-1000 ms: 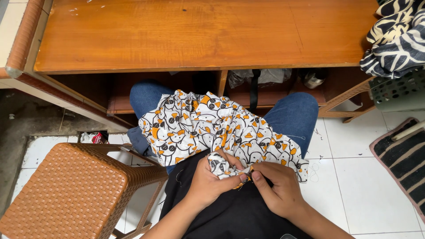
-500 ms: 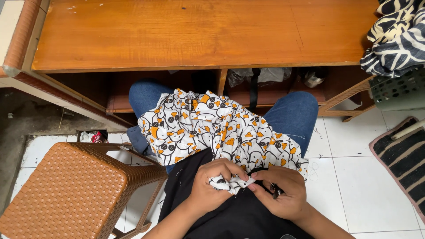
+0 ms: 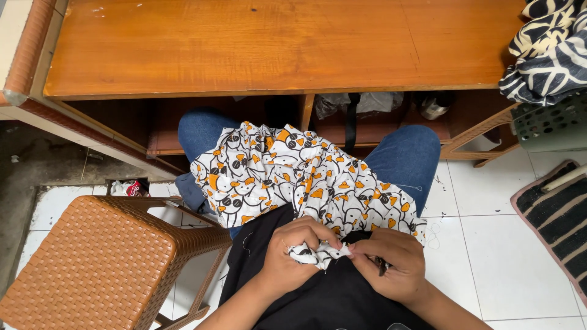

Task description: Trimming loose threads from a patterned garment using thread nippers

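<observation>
I sat with the printed cloth (image 3: pixel 293 177), white with orange and black figures, spread over both my knees in blue jeans (image 3: pixel 406 159), its near edge gathered up over the black garment (image 3: pixel 318 299) that covered my lap. My left hand (image 3: pixel 293 253) had its fingers closed around a bunched fold of that near edge, thumb pressed on top, so the wad of cloth stuck out toward the other hand. My right hand (image 3: pixel 391 263) met it there, fingers pinched narrow on the very tip of the fold; something small and dark showed beside my knuckles, but I could not tell what it was, nor whether a needle was between the fingertips. A loose thread (image 3: pixel 431 232) lay on the white floor tile just beside my right knee. By my reckoning I was in the middle of fine handwork on the hem of the cloth, both hands tight together on one spot. The next move, as I judged it, called for keeping the fold steady in the left hand while the right worked at the tip without letting the bunch slip. The wooden worktop (image 3: pixel 275 49) stood ahead of me, the woven brown stool (image 3: pixel 92 263) at my left, and a black-and-cream patterned cloth (image 3: pixel 550 49) lay on the worktop's far right corner.
</observation>
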